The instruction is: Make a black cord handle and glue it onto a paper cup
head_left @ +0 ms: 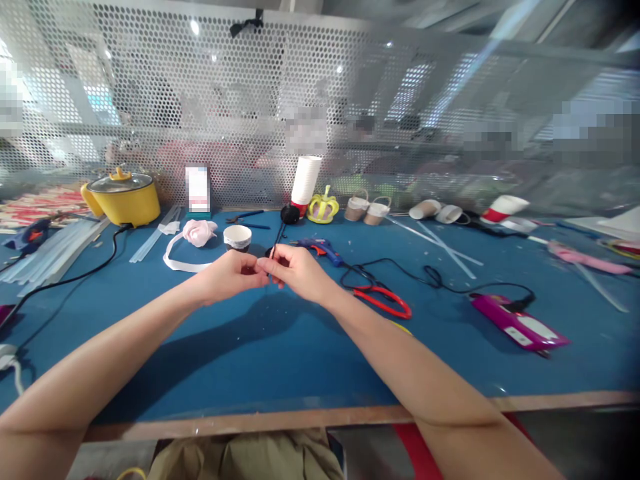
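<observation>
Nearest the camera, khaki cloth [245, 457] shows at 6 o'clock, below the edge of the blue desk [280, 373]. In the head view, the right hand [300, 272] has its grip pinched on a thin black stem [277, 239], near the middle of the desk. The left hand [233, 277] meets it with curled fingers; I cannot tell whether its grip closes on the stem. The stem's long axis runs steeply away from the fingers, its round black head [290, 214] pointing toward 1 o'clock. From the hands, a white-rimmed cup [237, 236] sits at 11, a pale fabric rose [199, 233] at 10, and red-handled scissors [384, 303] at 4.
</observation>
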Motion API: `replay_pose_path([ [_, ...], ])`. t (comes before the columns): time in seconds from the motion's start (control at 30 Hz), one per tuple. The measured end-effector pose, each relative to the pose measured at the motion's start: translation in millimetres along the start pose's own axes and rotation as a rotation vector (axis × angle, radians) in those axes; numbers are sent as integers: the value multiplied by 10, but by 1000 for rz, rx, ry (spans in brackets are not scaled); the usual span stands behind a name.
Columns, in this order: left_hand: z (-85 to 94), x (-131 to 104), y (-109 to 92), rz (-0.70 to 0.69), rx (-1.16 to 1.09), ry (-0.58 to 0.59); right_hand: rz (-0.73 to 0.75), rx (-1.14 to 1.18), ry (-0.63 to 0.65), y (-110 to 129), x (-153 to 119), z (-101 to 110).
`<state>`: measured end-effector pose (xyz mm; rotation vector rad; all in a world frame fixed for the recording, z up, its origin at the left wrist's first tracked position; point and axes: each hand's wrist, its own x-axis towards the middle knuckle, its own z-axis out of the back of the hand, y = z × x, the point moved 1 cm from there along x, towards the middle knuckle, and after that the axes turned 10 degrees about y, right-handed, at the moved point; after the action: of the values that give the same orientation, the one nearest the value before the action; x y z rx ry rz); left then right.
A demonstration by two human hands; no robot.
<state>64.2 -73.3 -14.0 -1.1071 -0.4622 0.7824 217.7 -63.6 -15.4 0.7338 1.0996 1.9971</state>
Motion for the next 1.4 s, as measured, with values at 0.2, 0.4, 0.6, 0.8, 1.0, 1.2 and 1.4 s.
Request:
replay_pose_path([
  [0.2, 38, 36, 16, -78, -338, -163, -51, 405, 151, -63, 34, 6],
  [0.4, 57, 55, 25, -190, -547, -237, -34, 695, 172, -68, 46, -40],
  [0.6, 73, 44, 7, -177, -530, -255, 0, 680, 83, -63, 48, -61],
  [0.8, 78, 47, 18, -134, -419, -320, 20, 538, 15, -42, 12, -114],
  [1.0, 146, 42, 55, -174, -276, -369, -65, 213, -1, -90, 99, 219],
  [1.2, 212, 53, 72, -216, -228, -388, -494, -437, -410, -634, 125, 1006],
  [1.4, 189, 67, 84, -231, -247, -380, -568, -463, -426, -1075, -14, 1033],
])
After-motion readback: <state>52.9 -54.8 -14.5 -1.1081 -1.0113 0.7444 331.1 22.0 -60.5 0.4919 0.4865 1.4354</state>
